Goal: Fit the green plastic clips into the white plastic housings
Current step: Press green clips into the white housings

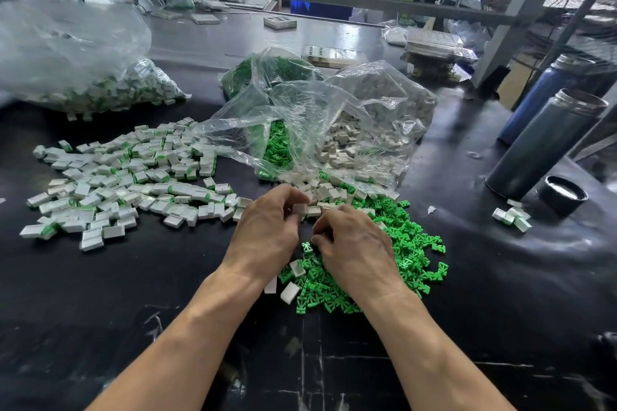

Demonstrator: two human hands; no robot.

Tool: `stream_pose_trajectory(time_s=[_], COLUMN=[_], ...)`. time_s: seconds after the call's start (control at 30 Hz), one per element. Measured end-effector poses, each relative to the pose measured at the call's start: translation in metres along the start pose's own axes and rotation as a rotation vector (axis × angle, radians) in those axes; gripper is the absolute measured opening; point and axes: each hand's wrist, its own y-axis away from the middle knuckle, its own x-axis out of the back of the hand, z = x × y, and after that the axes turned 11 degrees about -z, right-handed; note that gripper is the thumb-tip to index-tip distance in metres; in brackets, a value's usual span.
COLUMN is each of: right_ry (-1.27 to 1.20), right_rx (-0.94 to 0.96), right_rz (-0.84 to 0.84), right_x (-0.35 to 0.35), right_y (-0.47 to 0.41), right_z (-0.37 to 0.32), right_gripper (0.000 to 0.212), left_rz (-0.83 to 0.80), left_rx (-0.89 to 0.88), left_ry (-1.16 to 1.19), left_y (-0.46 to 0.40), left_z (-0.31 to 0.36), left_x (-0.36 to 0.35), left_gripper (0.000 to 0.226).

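Observation:
My left hand (267, 227) pinches a white plastic housing (300, 208) between thumb and fingertips, just above the table. My right hand (354, 243) lies beside it with curled fingers over a heap of loose green clips (407, 253); what its fingertips hold is hidden. Empty white housings (330, 192) spill from an open clear bag (334, 130) just beyond both hands. A wide pile of housings with green clips fitted (127, 177) spreads over the table to the left.
A black table (467, 310) carries everything. A clear bag of finished pieces (100, 87) sits far left, a bag of green clips (267, 70) behind. Two dark metal flasks (547, 140), a black lid (562, 193) and a few white pieces (512, 218) stand right.

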Motion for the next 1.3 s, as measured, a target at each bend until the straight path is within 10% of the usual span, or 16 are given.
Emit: stream_pose_trajectory(time_s=[0.23, 0.57, 1.3], right_ry=[-0.208, -1.128, -0.968], right_rx=[-0.011, -0.045, -0.005], right_rz=[0.075, 0.187, 0.136], right_x=[0.002, 0.007, 0.0], right_y=[0.003, 0.003, 0.005], right_z=[0.002, 0.009, 0.011], right_gripper=[0.017, 0.011, 0.007], left_rz=[-0.021, -0.092, -0.183], left_rx=[0.028, 0.007, 0.007], left_ry=[0.135, 0.347, 0.459], left_y=[-0.001, 0.004, 0.008], left_z=[0.001, 0.011, 0.018], left_x=[-0.001, -0.002, 0.002], left_gripper=[0.027, 0.017, 0.009])
